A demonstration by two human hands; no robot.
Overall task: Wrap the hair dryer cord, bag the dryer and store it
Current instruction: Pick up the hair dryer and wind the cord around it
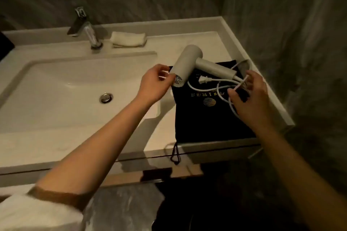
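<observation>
Between the hands, the white hair dryer [189, 62] lay on the black drawstring bag [206, 116], left hand [155, 82] pinching its rear grille end, right hand [247, 95] closed around loose cord [223, 80] loops that looked ready to tangle around the plug [203, 80].

We're looking at one piece of print here, and it sits on the black drawstring bag [206, 116] lying on the vanity counter [210, 43]. A line of gold characters [203, 95] runs across the cloth, upside down to us and too blurred to read. Just below it we see a round gold emblem [210, 102] made of horizontal stripes. We can make out no brand or number on the white hair dryer [189, 62] resting on the bag.
</observation>
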